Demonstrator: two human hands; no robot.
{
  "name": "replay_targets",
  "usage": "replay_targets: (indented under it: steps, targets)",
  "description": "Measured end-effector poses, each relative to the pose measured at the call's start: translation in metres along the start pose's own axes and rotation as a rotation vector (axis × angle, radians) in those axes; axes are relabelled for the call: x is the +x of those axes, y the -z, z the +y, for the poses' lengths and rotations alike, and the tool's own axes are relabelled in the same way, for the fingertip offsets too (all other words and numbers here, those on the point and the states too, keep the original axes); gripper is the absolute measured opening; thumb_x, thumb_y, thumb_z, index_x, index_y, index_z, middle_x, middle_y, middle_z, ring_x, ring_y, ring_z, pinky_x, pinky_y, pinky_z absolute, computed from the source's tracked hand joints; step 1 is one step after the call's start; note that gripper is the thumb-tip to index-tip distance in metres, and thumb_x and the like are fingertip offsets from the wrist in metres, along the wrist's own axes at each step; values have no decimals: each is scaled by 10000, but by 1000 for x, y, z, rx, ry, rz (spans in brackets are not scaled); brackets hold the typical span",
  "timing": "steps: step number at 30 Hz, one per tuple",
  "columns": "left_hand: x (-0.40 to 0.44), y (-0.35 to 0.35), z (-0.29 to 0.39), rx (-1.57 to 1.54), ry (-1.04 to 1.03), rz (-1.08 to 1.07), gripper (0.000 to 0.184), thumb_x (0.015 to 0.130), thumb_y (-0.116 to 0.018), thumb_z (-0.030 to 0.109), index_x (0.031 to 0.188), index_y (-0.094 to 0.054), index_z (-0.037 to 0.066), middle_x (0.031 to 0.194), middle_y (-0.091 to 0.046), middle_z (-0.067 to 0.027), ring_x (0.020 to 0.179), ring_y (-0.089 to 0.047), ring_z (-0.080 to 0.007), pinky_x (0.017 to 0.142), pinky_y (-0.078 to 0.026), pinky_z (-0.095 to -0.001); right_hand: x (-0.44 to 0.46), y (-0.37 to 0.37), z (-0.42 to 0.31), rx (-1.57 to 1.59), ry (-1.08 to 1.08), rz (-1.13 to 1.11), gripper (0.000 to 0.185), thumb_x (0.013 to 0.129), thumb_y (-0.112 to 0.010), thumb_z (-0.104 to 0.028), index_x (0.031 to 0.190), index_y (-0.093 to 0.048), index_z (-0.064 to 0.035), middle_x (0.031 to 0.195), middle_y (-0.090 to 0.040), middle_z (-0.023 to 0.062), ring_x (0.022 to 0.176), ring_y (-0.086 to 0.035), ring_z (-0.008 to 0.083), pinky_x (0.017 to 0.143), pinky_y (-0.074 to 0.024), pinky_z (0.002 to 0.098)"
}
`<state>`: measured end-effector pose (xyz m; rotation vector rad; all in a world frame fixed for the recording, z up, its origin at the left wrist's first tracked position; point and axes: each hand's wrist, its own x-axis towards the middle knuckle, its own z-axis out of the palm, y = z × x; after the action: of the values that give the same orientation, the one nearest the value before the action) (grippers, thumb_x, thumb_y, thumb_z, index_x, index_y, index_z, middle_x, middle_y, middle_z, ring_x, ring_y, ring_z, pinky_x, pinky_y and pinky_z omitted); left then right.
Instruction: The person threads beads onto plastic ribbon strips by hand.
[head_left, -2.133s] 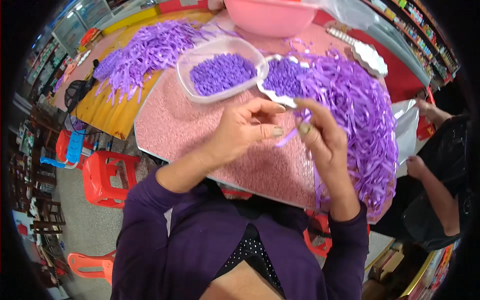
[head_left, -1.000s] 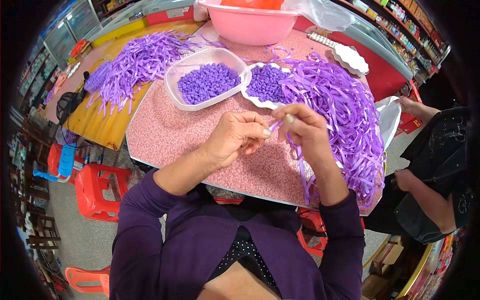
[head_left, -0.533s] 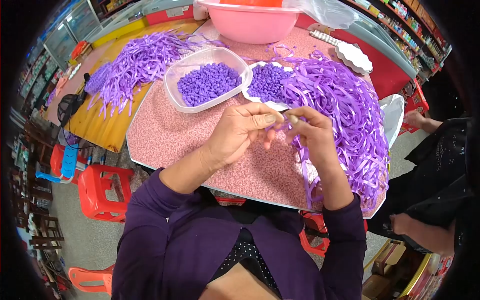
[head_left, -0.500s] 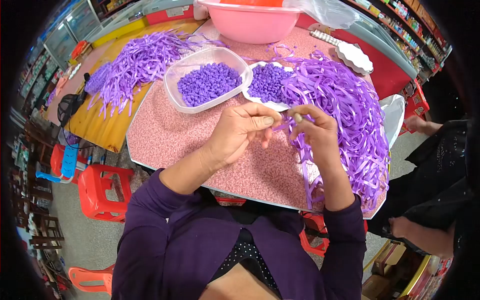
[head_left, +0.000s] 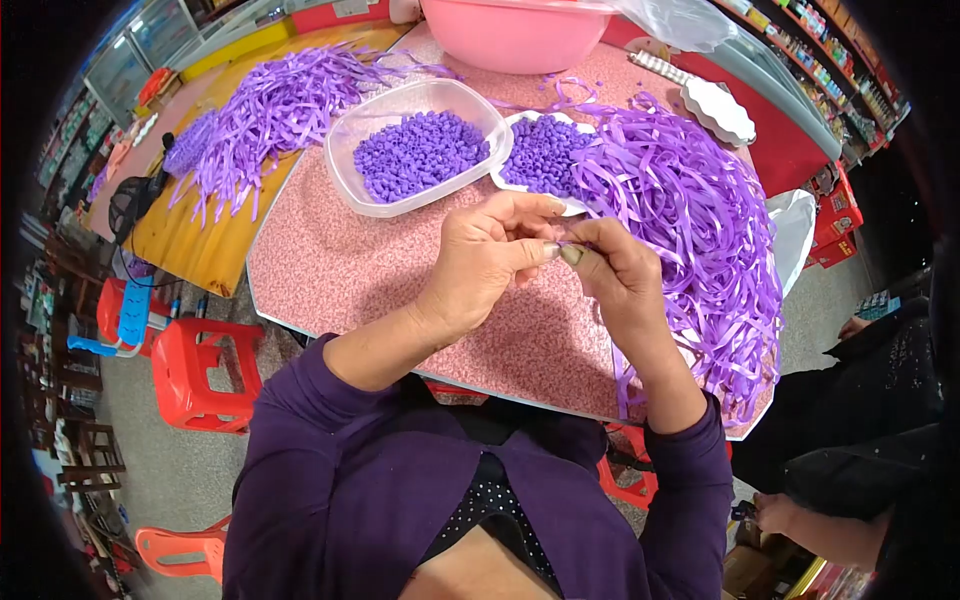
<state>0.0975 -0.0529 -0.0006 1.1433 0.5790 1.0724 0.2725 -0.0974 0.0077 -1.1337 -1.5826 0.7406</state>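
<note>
Over the table's middle, my left hand (head_left: 480, 255) is closed in a pinch, thumb against forefinger. My right hand (head_left: 622, 272) pinches right beside it, the fingertips almost touching. A sliver of purple ribbon shows between the two pinches; most of it is hidden by fingers. Just beyond them lies a white scalloped dish (head_left: 508, 183) of small purple beads (head_left: 543, 155). A clear plastic tub (head_left: 345, 190) with more purple beads (head_left: 420, 155) stands to its left. The big heap of purple ribbons (head_left: 690, 220) spreads beside and under my right forearm.
Another pile of purple ribbons (head_left: 270, 120) lies on the wooden table (head_left: 190, 250) at left. A pink basin (head_left: 515, 40) and a white scalloped dish (head_left: 718, 110) stand at the back of the pink table (head_left: 340, 270). Red stools (head_left: 205, 375) are at left; a person in black (head_left: 870, 400) is at right.
My right hand's fingers have closed in and its thumb now meets the forefinger near my left fingertips. The view has shifted slightly. The person at right has moved an arm.
</note>
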Motion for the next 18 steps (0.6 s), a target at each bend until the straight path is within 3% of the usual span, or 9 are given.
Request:
replay_targets:
  steps: [4, 7, 12, 14, 18]
  targets:
    - [1, 1, 0, 65, 22, -55, 231, 866, -697, 12, 1094, -667, -4, 840, -652, -44, 615, -553, -62, 528, -452, -191, -1, 2, 5, -46, 61, 29, 32, 920, -640, -25, 936, -643, 2, 664, -492, -53, 572, -403, 31, 505, -331, 210]
    - [3, 4, 3, 164, 163, -51, 149, 876, -696, 50, 1012, -679, -6, 776, -640, -40, 598, -548, -64, 508, -439, -201, -1, 1, 7, -54, 53, 48, 33, 924, -623, -15, 927, -649, 5, 660, -486, -53, 576, -404, 31, 508, -332, 211]
    - [5, 13, 9, -150, 253, -30, 87, 878, -672, 36, 928, -658, -34, 689, -576, -26, 555, -513, -75, 457, -397, -217, 1, 23, -9, -183, 36, 12, 96, 932, -594, -7, 978, -677, 6, 687, -500, -49, 606, -418, 35, 539, -338, 207]
    - [5, 14, 8, -175, 254, -24, 86, 880, -667, 35, 927, -654, -37, 673, -554, -18, 536, -481, -71, 448, -379, -217, 0, 35, -7, -122, -5, -79, 145, 922, -583, 13, 1015, -694, -3, 708, -516, -35, 635, -436, 45, 567, -347, 211]
    - [4, 7, 13, -172, 271, -4, 98, 883, -665, 44, 931, -648, -39, 650, -509, -1, 507, -407, -59, 433, -336, -216, -1, 35, -4, -243, 129, -137, 140, 903, -611, 27, 1013, -695, 4, 736, -535, 11, 678, -481, 91, 611, -392, 244]
